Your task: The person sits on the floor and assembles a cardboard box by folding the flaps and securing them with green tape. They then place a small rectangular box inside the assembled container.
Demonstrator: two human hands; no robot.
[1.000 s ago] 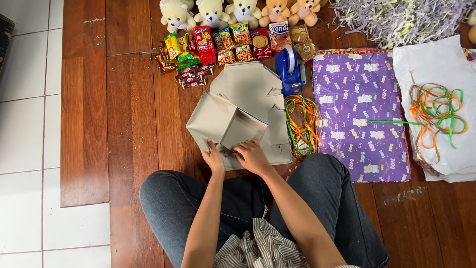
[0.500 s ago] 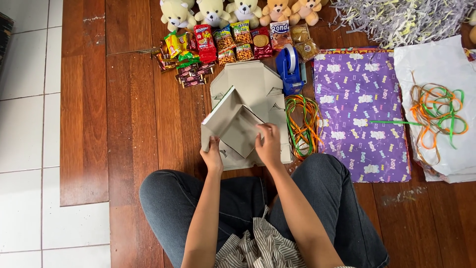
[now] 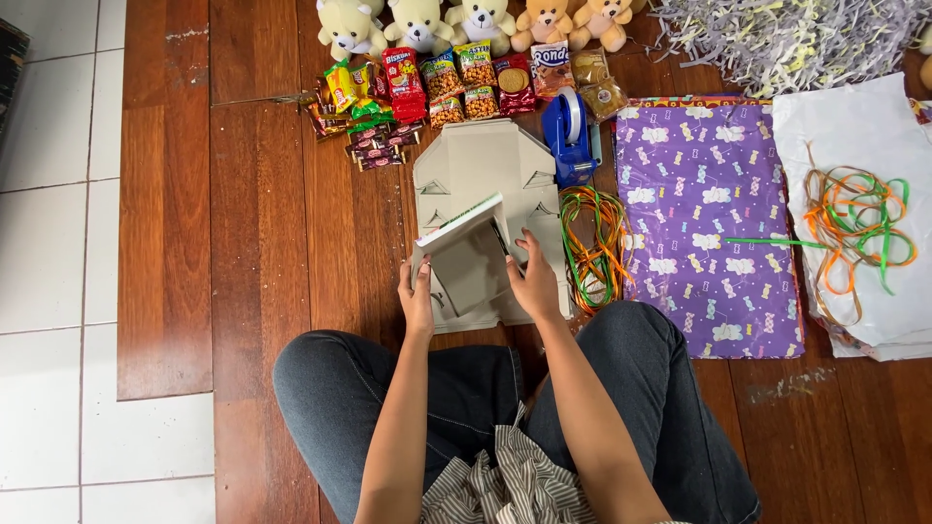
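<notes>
I sit cross-legged on a wooden floor and hold a grey cardboard box (image 3: pixel 466 254) upright, partly folded, in both hands. My left hand (image 3: pixel 417 299) grips its left side and my right hand (image 3: pixel 533 278) grips its right side. Under it lies a stack of flat grey box blanks (image 3: pixel 482 170). A bundle of orange and green ribbons (image 3: pixel 592 247) lies just right of my right hand.
Snack packets (image 3: pixel 427 87) and a row of teddy bears (image 3: pixel 466 21) lie at the far edge. A blue tape dispenser (image 3: pixel 570 136), purple wrapping paper (image 3: pixel 709 213), white sheets with more ribbons (image 3: pixel 859 218) and shredded paper (image 3: pixel 786 39) are to the right.
The cardboard box was lying open and wide on the stack. Both hands have lifted it and tipped it upright, so it now stands narrower between them.
</notes>
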